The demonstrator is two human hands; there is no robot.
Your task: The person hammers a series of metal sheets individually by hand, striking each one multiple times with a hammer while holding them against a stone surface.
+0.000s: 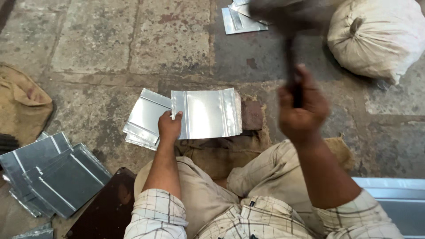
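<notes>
My left hand (169, 126) grips the left edge of a shiny folded metal sheet (208, 113) and holds it flat over a block (252, 116) on the stone floor. My right hand (301, 108) is raised and closed around the dark handle of a hammer (290, 48); the hammer head is blurred near the top of the view. Under the held sheet, to its left, lies a small stack of similar metal sheets (144, 119).
A pile of grey metal sheets (51, 175) lies at the lower left beside a dark board (108, 208). A tied cloth sack (380, 37) sits top right. More sheets (241, 20) lie at the top. Burlap (22, 104) is on the left.
</notes>
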